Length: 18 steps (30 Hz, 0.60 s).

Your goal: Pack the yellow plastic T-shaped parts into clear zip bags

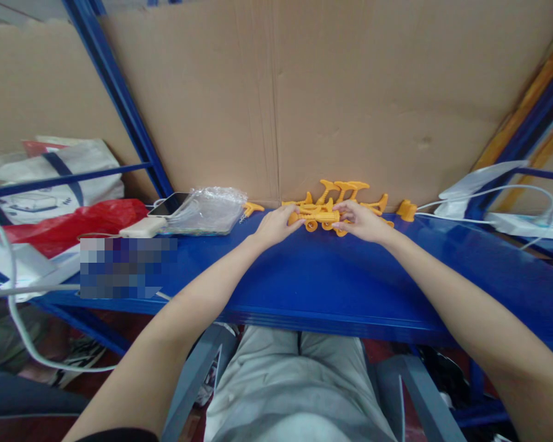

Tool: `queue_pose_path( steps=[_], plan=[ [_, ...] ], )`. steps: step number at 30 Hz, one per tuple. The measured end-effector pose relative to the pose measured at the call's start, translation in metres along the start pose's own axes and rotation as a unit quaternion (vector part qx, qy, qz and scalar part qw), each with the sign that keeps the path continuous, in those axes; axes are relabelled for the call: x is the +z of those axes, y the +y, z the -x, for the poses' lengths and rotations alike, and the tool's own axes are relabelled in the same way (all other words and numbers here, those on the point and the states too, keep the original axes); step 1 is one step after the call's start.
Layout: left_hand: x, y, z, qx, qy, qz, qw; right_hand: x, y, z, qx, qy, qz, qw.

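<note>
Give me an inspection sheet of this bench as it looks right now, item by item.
Surface: blue shelf, bare in the middle.
Job's things: orange plastic assembly at the back edge, with loose orange parts behind it and an orange piece to its right.
Clutter: clear bag, phone, white power bank, red bag.
Hands: left hand and right hand each grip an end of the assembly.
Cables: white cable hanging at left; white cables at right.
Surroundings: cardboard backing, blue frame.

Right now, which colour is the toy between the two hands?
The toy is orange-yellow, shown best in the head view.
</note>
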State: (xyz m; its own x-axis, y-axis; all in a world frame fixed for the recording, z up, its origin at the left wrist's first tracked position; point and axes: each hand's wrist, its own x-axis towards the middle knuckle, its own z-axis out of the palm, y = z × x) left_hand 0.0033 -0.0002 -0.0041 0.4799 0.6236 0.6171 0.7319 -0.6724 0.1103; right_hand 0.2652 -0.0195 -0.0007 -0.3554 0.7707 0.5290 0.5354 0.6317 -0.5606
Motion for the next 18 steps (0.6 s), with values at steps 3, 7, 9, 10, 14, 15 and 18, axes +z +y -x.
queue_pose_path(
  steps=[3, 7, 9, 10, 14, 15, 18],
  plan=[
    [0.003, 0.0, 0.001, 0.003, 0.004, -0.001, 1.0, -0.001, 0.001, -0.001, 0.037, -0.002, -0.052, 0.998],
    [0.005, 0.001, 0.001, 0.001, 0.004, 0.002, 1.0, -0.004, -0.009, 0.0, 0.068, -0.002, -0.082, 0.994],
    [0.004, 0.001, 0.001, 0.0, 0.003, 0.002, 1.0, -0.005, -0.016, 0.001, 0.078, -0.006, -0.078, 0.994],
    [0.004, 0.002, 0.001, 0.0, 0.002, 0.003, 1.0, -0.004, -0.019, 0.002, 0.085, -0.008, -0.077, 0.993],
    [0.003, 0.001, 0.002, 0.001, 0.002, 0.006, 1.0, 0.002, -0.022, 0.003, 0.129, -0.004, -0.113, 0.985],
    [0.003, 0.0, 0.002, 0.001, 0.002, 0.007, 1.0, 0.003, -0.022, 0.003, 0.136, 0.0, -0.125, 0.983],
    [0.004, -0.001, 0.001, -0.003, 0.001, 0.008, 1.0, 0.003, -0.018, 0.003, 0.144, -0.012, -0.135, 0.98]
  ],
)
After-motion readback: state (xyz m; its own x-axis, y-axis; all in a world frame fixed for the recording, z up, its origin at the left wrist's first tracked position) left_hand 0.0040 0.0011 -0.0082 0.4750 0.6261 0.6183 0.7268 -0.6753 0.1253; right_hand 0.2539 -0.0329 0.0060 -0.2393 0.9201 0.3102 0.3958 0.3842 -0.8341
